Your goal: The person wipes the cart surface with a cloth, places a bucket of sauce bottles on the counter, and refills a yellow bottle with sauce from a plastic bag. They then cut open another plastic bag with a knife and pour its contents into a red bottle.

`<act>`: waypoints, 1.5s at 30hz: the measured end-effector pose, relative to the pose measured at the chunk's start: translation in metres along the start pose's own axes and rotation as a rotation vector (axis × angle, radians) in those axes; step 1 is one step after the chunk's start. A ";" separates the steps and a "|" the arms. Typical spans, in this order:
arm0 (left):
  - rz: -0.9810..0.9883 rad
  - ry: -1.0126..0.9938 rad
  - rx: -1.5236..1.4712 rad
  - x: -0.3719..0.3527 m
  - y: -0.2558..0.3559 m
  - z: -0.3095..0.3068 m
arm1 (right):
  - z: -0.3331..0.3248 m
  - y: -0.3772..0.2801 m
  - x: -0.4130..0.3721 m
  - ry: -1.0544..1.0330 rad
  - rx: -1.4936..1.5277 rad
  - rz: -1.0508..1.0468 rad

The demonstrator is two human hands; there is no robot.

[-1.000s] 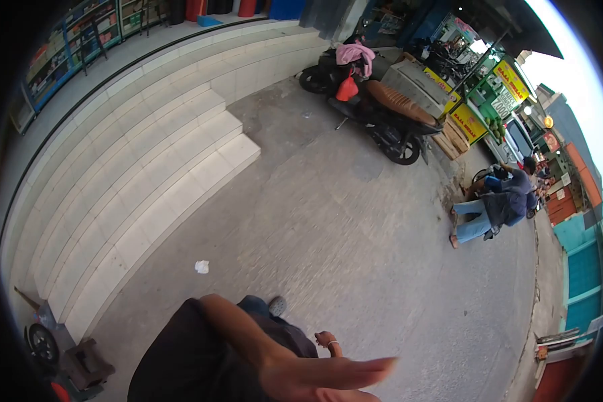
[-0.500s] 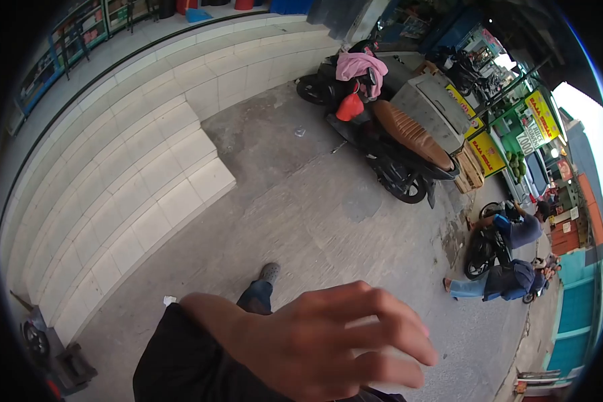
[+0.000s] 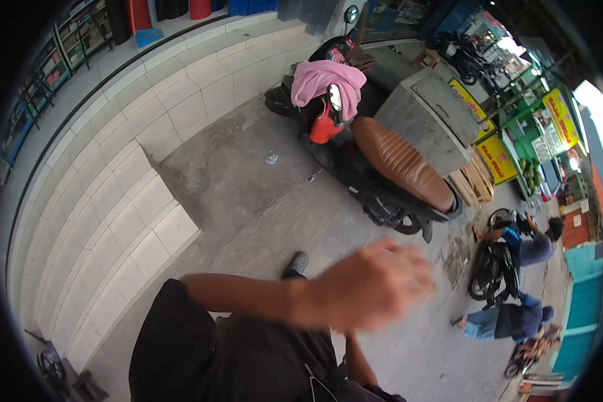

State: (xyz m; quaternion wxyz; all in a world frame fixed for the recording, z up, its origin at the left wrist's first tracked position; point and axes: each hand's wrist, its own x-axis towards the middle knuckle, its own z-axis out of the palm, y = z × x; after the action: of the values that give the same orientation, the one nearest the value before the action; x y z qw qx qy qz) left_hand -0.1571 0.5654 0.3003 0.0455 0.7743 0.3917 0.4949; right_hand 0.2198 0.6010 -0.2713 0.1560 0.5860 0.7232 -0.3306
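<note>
- Left hand [image 3: 368, 288] out in front of the body, forearm crossing from the dark sleeve toward the middle; blurred, fingers look bent inward. Cannot tell whether they are together or apart, or whether they close on anything.
- Right forearm [image 3: 360, 362] low, near the trunk, its upper end running behind the left hand. Right hand covered there; grip cannot be told.
- Nearest large thing past the left hand: parked scooter [image 3: 375, 201], upper middle of view, on the pavement near the steps, its rear wheel toward the person's side. Black body, brown ribbed seat [image 3: 402, 164].
- Pink cloth [image 3: 325, 80] draped over the scooter's handlebar end; red bag [image 3: 325, 128] just below it, ahead of the seat.
- Grey box [image 3: 429, 120] just beyond the seat; wooden pallet [image 3: 474, 179] beside it, yellow sign [image 3: 497, 159] behind.
- Grey shoe [image 3: 298, 262] on the pavement, just above the left forearm in view.
- Small pale scrap [image 3: 271, 159] on the ground between steps and scooter.
- White tiled steps [image 3: 141, 214] curve along the left.
- Right side: one person [image 3: 536, 248] at a black motorcycle [image 3: 492, 268]; another person [image 3: 509, 319] in light blue trousers near it.
</note>
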 end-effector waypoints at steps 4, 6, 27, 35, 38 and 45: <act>-0.771 -0.128 0.174 -0.133 -0.224 0.126 | -0.217 -0.155 0.169 0.312 0.051 -0.415; -1.141 -0.389 0.368 -0.270 -0.280 0.167 | -0.334 -0.278 0.209 0.489 -0.047 -0.664; -1.382 0.716 -1.119 0.085 -0.627 -0.028 | -0.621 -0.682 0.431 0.318 -0.049 -1.203; -1.272 1.261 -1.066 0.168 -0.628 -0.058 | -0.670 -0.665 0.291 0.211 0.022 -1.246; -0.915 1.359 -1.119 0.042 -0.664 -0.080 | -0.727 -0.673 0.322 -0.591 0.569 -1.405; -1.159 1.744 -0.206 0.019 -0.532 -0.129 | -0.603 -0.620 0.690 -0.351 0.436 -0.528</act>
State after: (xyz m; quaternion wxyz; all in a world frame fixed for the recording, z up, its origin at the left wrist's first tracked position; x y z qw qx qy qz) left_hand -0.5557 0.9034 0.1357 0.0431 -0.1633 0.5554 0.8142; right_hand -0.4546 1.4546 -0.0701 0.0586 0.3336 0.7242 -0.6007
